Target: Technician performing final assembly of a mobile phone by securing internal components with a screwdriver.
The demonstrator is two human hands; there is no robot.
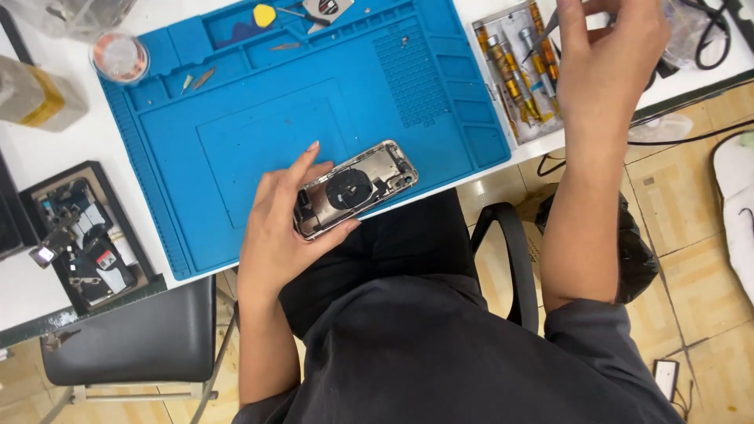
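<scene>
Left hand clamped on opened phone shell by long edges — rigid, light, exposed internals fragile. Right hand pinches tweezers over screwdriver case.

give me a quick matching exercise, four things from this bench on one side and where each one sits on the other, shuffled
Things:
1. opened phone frame
2. yellow pick
3. case of screwdriver bits
4. black tray of parts

Places:
A. on the white table left of the blue mat
B. under the right hand
C. held in the left hand
D. at the mat's top edge

Pairs: 1-C, 2-D, 3-B, 4-A
</scene>
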